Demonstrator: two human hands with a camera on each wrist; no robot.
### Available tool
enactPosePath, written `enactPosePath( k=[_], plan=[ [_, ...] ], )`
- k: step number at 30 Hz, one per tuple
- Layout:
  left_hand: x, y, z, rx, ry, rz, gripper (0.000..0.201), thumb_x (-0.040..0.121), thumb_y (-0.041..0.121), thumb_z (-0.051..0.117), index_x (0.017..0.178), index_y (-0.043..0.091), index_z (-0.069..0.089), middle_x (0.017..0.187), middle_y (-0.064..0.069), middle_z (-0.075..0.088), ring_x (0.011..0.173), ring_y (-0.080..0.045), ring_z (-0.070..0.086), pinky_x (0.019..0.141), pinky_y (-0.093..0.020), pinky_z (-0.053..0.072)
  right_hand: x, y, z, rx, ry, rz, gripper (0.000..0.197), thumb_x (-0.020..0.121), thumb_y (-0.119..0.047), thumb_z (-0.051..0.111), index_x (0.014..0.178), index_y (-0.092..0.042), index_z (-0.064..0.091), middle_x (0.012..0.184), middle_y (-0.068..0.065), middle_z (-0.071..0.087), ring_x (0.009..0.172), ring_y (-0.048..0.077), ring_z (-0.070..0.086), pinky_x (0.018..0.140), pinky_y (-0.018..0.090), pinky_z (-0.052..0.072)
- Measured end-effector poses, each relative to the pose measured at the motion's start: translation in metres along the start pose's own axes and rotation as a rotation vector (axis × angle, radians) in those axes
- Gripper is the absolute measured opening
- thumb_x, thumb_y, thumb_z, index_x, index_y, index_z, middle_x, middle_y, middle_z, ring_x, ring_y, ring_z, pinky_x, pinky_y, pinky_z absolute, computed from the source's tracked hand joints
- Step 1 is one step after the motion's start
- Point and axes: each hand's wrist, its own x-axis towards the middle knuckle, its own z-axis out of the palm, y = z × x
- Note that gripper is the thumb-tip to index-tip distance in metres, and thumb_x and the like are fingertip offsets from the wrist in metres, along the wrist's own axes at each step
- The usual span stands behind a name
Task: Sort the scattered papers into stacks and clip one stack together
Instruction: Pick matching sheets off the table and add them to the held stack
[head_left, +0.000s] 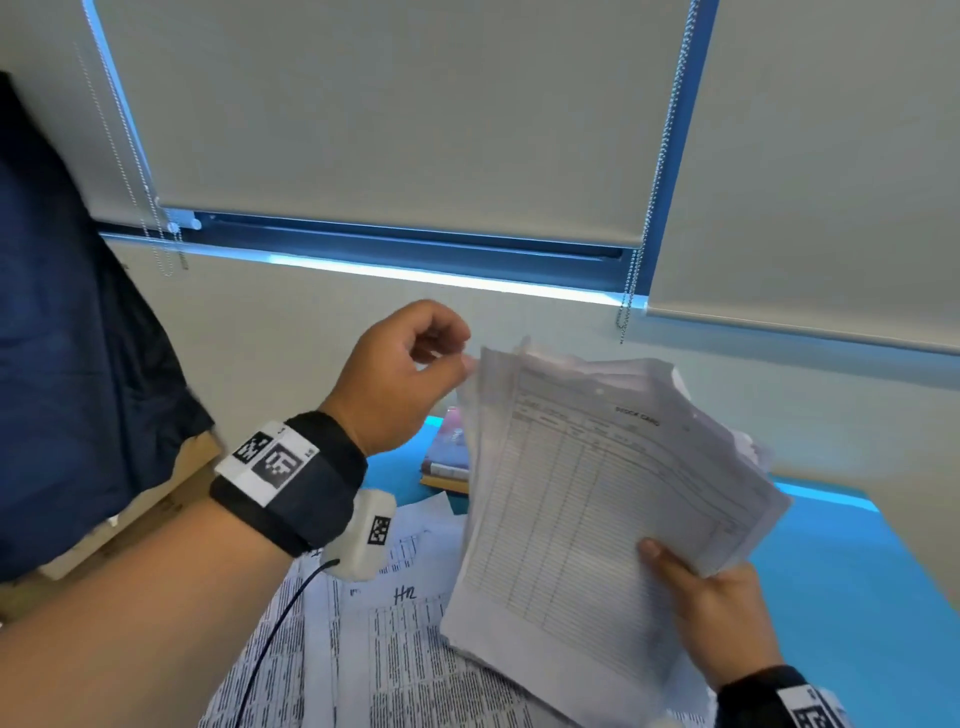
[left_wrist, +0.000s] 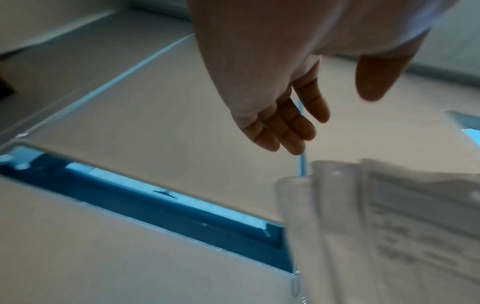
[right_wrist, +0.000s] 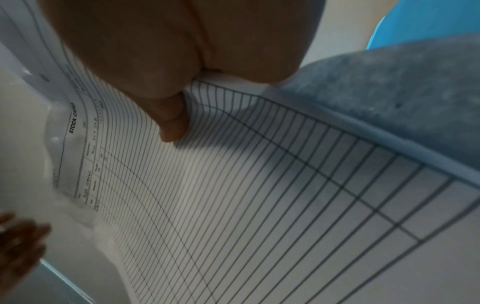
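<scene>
Pale grey roller blinds (head_left: 395, 114) cover the far window, drawn almost fully down. A second blind (head_left: 831, 156) hangs to the right, reaching lower. Between them runs a strip of blue window frame (head_left: 680, 156), and bright daylight shows in the narrow gap (head_left: 415, 270) under the left blind. Beaded pull chains (head_left: 644, 218) hang beside the frame, and another set (head_left: 156, 228) hangs at the far left. Below the window lies a plain off-white wall (head_left: 291, 332). The bench (head_left: 852, 582) has a bright blue top, seen at the right. A dark blue cloth (head_left: 67, 364) hangs at the left edge.
</scene>
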Motion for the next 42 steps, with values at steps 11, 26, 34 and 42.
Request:
enactPosePath(
  k=[11, 26, 34, 42],
  plan=[
    [-0.119, -0.149, 0.046, 0.665, -0.778, -0.682, 0.073, 0.077, 0.033, 0.075, 0.141, 0.027, 0.041, 0.141, 0.000, 0.049, 0.123, -0.019, 0.052, 0.103, -0.032, 0.042, 0.002, -0.020, -0.032, -0.155, 0.177, 0.059, 0.014, 0.082, -0.011, 0.076, 0.089, -0.004, 0.065, 0.093, 0.016, 0.064, 0.093, 0.025, 0.058, 0.082, 0.037, 0.039],
    [-0.110, -0.147, 0.072, 0.902, -0.991, -0.671, 0.053, 0.085, 0.030, 0.071, 0.134, 0.017, 0.054, 0.136, -0.007, 0.054, 0.124, -0.027, 0.051, 0.101, -0.037, 0.044, 0.002, -0.016, -0.054, -0.130, 0.247, 0.109, 0.011, 0.083, -0.008, 0.074, 0.086, -0.002, 0.065, 0.092, 0.015, 0.063, 0.080, 0.025, 0.055, 0.079, 0.037, 0.040],
    [-0.082, -0.123, 0.124, 0.905, -1.008, -0.421, 0.039, 0.087, 0.027, 0.065, 0.125, 0.018, 0.061, 0.136, -0.007, 0.048, 0.122, -0.030, 0.048, 0.102, -0.041, 0.040, 0.007, -0.014, -0.070, -0.071, 0.283, 0.124, 0.012, 0.085, -0.005, 0.071, 0.093, 0.002, 0.065, 0.087, 0.007, 0.064, 0.073, 0.013, 0.054, 0.078, 0.034, 0.039],
    [-0.069, -0.142, 0.158, 1.009, -1.073, -0.428, 0.040, 0.081, 0.035, 0.072, 0.118, 0.022, 0.064, 0.124, -0.003, 0.056, 0.116, -0.027, 0.051, 0.096, -0.041, 0.042, 0.011, -0.005, -0.086, -0.035, 0.327, 0.116, 0.009, 0.085, -0.001, 0.069, 0.092, 0.000, 0.064, 0.085, 0.001, 0.064, 0.075, 0.005, 0.054, 0.072, 0.025, 0.044]
  ],
)
